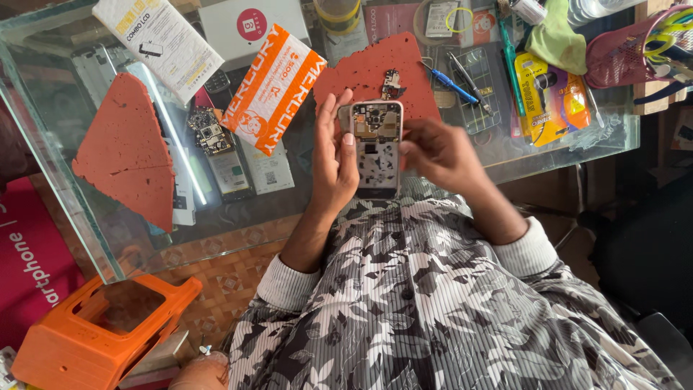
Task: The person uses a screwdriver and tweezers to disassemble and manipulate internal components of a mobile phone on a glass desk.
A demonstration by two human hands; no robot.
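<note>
Glass table [86, 217]; orange packet [273, 88] beside white box [245, 27]; opened phone [376, 144] between both hands.

You face a glass table [86, 217]. On it lie 2 red mats: a triangular red mat [126, 155] at your left, a ragged red mat [375, 68] in the middle. Between them sit an orange packet [273, 87], a white box [162, 43] and a bare circuit board [209, 131]. A blue screwdriver [449, 81], yellow blister pack [552, 101] and pink mesh basket [621, 58] lie at your right.
</note>
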